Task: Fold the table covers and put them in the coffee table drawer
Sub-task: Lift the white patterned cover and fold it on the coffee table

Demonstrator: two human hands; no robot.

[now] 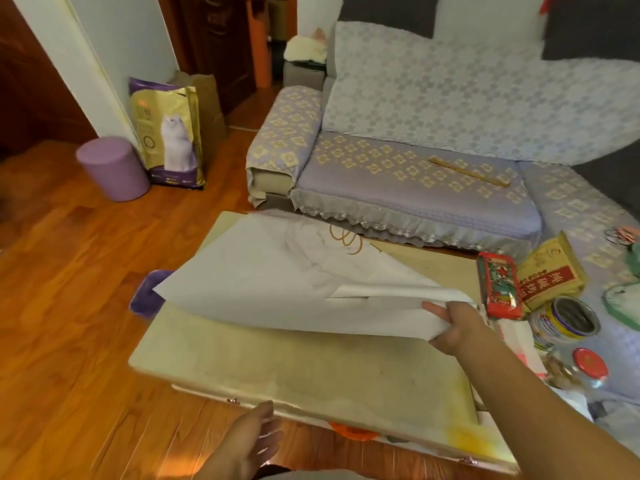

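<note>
A white table cover [277, 285] lies partly lifted over the cream coffee table [311, 372]. My right hand [453, 323] grips the cover's near right corner and holds it up off the tabletop, so its pale underside faces me. The far part of the cover still rests on the table and shows a brown swirl print. My left hand [249, 445] hovers open below the table's front edge, fingers relaxed, touching nothing. Small metal drawer knobs [232, 400] show on the table's front face.
A red packet [500, 284], a yellow bag [550, 275], a tin [568, 322] and a red-lidded jar [585, 368] crowd the right side. A lavender sofa [415, 181] stands behind. A purple stool [114, 168] and a cat-food bag [166, 133] sit on the wood floor at left.
</note>
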